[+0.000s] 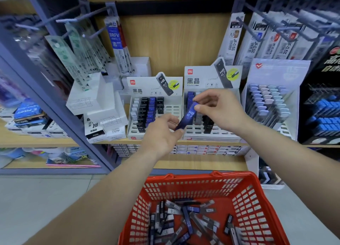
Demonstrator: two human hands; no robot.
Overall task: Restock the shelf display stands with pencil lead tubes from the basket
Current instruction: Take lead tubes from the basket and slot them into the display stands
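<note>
Pinching the upper end of a blue lead tube [188, 116] between thumb and fingertips, your right hand [219, 111] holds it tilted, top leaning right. Your left hand [161, 134] grips the lower end with curled fingers, so both hands grasp the same tube. It is marked HB 0.7 and hangs in the air in front of the shelf, across the left edge of the right display stand [202, 79] and just beside the left display stand [147, 84].

You can see white, black and blue tubes standing in rows in the left stand, with open slots on its right side. In the right stand a blue column stands at the left and black tubes sit behind your right hand.

Below your forearms, the red basket [202, 177] sits on the floor with loose tubes [187, 220] lying jumbled in its bottom. White boxes [95, 97] are stacked left of the stands on the wooden shelf [36, 140]
</note>
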